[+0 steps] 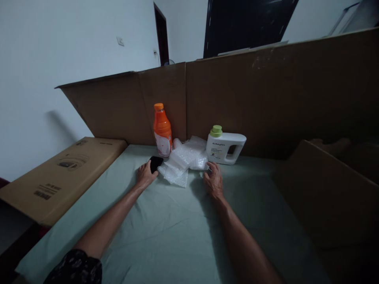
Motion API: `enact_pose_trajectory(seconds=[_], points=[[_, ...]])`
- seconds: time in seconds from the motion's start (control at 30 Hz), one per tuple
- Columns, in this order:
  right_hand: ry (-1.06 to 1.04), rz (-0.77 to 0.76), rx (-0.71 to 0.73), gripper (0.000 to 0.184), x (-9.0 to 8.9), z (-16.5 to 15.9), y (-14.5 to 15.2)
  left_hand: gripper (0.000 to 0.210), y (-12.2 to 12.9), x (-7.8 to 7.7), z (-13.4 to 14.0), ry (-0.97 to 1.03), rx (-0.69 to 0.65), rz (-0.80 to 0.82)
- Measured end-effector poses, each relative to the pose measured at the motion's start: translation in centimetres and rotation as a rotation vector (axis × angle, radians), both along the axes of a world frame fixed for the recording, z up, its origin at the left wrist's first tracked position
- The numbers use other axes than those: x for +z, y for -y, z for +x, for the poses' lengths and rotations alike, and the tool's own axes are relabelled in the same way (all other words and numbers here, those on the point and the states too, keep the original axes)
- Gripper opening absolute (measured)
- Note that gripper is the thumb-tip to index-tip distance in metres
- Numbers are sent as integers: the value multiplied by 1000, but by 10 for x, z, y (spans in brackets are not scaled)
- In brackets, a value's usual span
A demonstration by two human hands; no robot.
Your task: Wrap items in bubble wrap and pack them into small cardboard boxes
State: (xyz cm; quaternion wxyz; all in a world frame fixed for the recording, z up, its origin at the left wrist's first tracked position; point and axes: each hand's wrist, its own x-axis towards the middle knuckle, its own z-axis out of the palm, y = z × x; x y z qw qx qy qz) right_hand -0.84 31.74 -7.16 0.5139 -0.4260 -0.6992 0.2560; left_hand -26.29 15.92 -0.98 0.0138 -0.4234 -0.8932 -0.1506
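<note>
My left hand (pixel 145 175) has its thumb and fingers around the near end of a flat black phone (pixel 155 163) on the cloth. Just right of the phone lies a crumpled heap of clear bubble wrap (pixel 185 157). At the heap's right edge is my right hand (pixel 213 179), its fingers bent and the thumb apart from them; whether the fingertips touch the wrap is hard to see. Behind the phone stands an orange bottle (pixel 162 128) with a white label. A white jug (pixel 226 146) with a green cap stands upright just beyond my right hand.
Pale green cloth (pixel 174 232) covers the table. Tall cardboard panels (pixel 266 98) wall off its back. A flat printed cardboard box (pixel 62 173) lies along the left side. More cardboard (pixel 328 197) stands at the right, in shadow.
</note>
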Motion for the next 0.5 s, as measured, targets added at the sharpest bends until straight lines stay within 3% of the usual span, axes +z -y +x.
enact_pose_trajectory(seconds=[0.3, 0.5], points=[[-3, -15, 17, 50, 0, 0, 1, 70, -11, -5, 29, -2, -27, 6], [-16, -45, 54, 52, 3, 0, 3, 68, 5, -6, 33, -35, -89, 100]])
